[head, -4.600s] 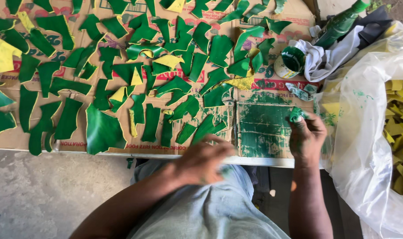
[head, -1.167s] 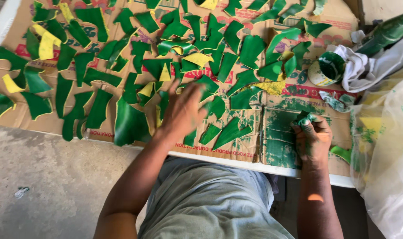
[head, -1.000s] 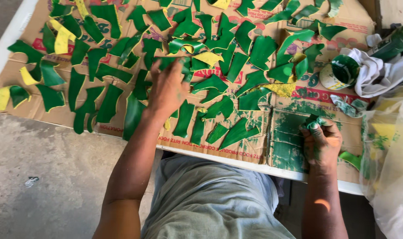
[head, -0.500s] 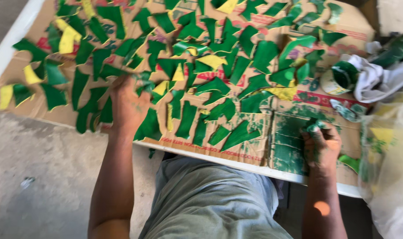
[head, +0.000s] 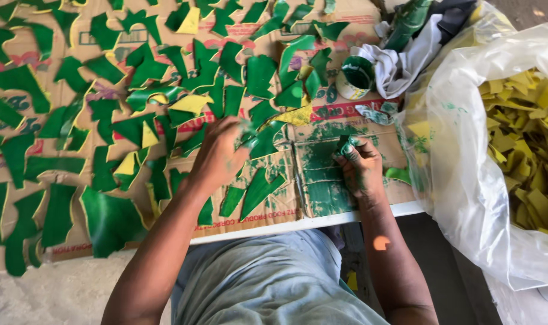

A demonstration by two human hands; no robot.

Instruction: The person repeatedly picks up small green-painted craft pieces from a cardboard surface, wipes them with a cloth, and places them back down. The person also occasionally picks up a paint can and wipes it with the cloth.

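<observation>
Several leaf-like pieces painted green, some with yellow showing, lie spread over flattened cardboard (head: 268,210) on a table. My left hand (head: 218,155) reaches over them at the middle. Its motion-blurred fingertips are on or just over a green piece (head: 263,139), and I cannot tell whether they grip it. My right hand (head: 359,168), smeared with green paint, rests on a paint-stained cardboard patch (head: 319,180). It holds a small green-soaked dabber (head: 345,145) in its fingertips.
A small pot of green paint (head: 354,76) stands behind the patch, beside a white rag (head: 400,60). A large clear plastic bag (head: 460,168) of yellow pieces (head: 526,138) fills the right side. The table's front edge (head: 322,221) runs just before my body.
My left hand has swung from the pieces at the far left back to the middle, near the stained patch. My right hand has stayed on the patch with the dabber.
</observation>
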